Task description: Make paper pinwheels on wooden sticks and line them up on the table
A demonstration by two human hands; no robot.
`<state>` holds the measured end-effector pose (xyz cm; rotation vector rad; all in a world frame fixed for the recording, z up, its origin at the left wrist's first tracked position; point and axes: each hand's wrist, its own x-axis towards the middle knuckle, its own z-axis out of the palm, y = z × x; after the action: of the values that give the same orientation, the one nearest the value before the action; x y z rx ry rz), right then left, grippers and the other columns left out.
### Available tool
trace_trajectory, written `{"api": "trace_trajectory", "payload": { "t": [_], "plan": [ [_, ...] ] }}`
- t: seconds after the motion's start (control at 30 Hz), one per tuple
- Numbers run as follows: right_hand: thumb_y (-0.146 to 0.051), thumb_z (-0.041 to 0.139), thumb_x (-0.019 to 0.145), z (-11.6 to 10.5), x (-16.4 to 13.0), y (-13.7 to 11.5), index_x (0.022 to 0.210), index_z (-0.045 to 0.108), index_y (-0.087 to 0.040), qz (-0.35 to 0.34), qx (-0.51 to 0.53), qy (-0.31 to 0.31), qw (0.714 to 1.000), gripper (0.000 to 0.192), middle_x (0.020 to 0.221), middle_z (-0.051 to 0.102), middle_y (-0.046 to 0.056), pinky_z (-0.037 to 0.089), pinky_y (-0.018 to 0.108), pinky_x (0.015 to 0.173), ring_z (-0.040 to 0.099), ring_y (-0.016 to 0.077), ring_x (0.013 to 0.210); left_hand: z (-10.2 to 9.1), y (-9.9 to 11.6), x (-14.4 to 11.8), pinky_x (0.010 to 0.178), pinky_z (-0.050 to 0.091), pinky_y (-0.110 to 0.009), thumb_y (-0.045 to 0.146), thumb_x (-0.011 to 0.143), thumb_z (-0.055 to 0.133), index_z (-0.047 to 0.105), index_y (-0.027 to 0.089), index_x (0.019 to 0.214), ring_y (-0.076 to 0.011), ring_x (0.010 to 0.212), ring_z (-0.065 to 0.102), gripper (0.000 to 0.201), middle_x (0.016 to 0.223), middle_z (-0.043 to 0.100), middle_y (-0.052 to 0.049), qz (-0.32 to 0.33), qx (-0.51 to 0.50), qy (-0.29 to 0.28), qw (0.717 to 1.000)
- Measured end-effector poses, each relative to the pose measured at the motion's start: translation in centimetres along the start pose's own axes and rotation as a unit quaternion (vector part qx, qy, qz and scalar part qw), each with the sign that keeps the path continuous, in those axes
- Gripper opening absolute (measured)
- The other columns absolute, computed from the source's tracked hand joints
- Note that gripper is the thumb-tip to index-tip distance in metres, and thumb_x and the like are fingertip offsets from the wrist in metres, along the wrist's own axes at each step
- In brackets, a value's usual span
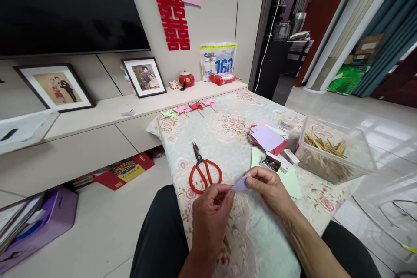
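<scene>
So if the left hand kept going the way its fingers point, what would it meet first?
The left hand points up and right at the lilac paper it already pinches with the right hand; beyond that, probably the small box of pins, though depth is unclear.

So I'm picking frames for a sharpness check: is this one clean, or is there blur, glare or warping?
Head view: even indoor light with soft shadows; the small lilac paper piece between the left hand and right hand is fairly sharp, as are the red-handled scissors; wide-lens warping bends the walls and cabinet edges toward the borders; window glare on the glossy floor tiles.
</scene>
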<state>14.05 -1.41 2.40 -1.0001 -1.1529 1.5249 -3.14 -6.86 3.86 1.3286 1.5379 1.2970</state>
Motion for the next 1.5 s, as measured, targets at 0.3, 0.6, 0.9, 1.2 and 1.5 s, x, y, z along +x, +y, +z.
{"api": "trace_trajectory", "payload": {
  "t": [0.3,0.6,0.9,1.2,1.5],
  "plan": [
    [-0.043,0.083,0.072,0.2,0.2,0.3,0.071,0.071,-0.017,-0.031,-0.022,0.012,0.999,0.029,0.064,0.062,-0.001,0.038,0.025,0.061,0.052,0.0122,0.062,0.2,-0.5,0.5,0.052,0.047,-0.026,0.036,0.078,0.067,0.072,0.02,0.086,-0.0172,0.057,0.06,0.019,0.066,0.069,-0.002,-0.039,0.025,-0.027,0.999],
    [-0.044,0.075,0.081,0.3,0.2,0.2,0.088,0.072,-0.017,-0.02,-0.089,-0.05,0.995,0.028,0.076,0.07,0.002,0.043,0.027,0.065,0.059,0.0151,0.068,0.2,-1.0,0.6,0.045,0.038,-0.024,0.043,0.081,0.065,0.068,0.02,0.076,-0.0146,0.048,0.052,0.024,0.055,0.06,0.002,-0.085,-0.042,-0.044,0.994],
    [-0.039,0.065,0.087,0.2,0.2,0.3,0.072,0.065,-0.019,-0.033,-0.24,-0.042,0.969,0.026,0.066,0.059,-0.001,0.036,0.026,0.062,0.05,0.0151,0.066,-0.2,-1.0,1.5,0.058,0.043,-0.025,0.036,0.077,0.07,0.071,0.015,0.082,-0.0152,0.061,0.058,0.022,0.068,0.069,-0.001,-0.103,-0.084,-0.081,0.988],
    [-0.038,0.063,0.089,0.0,0.1,0.2,0.076,0.068,-0.018,-0.028,-0.255,-0.067,0.964,0.024,0.068,0.062,-0.001,0.036,0.026,0.062,0.052,0.015,0.066,-0.3,-2.0,1.6,0.058,0.042,-0.025,0.041,0.075,0.072,0.072,0.014,0.079,-0.0144,0.058,0.055,0.027,0.063,0.065,0.001,-0.12,-0.102,-0.062,0.986],
    [-0.027,0.061,0.093,-0.6,-0.1,0.2,0.087,0.074,-0.021,-0.15,-0.354,-0.054,0.922,0.015,0.082,0.072,0.003,0.047,0.028,0.071,0.065,0.018,0.077,-0.8,-2.4,1.2,0.066,0.049,-0.029,0.029,0.085,0.064,0.07,0.02,0.08,-0.0189,0.069,0.063,0.012,0.074,0.07,-0.002,0.045,0.057,-0.022,0.997]
  ]
}}
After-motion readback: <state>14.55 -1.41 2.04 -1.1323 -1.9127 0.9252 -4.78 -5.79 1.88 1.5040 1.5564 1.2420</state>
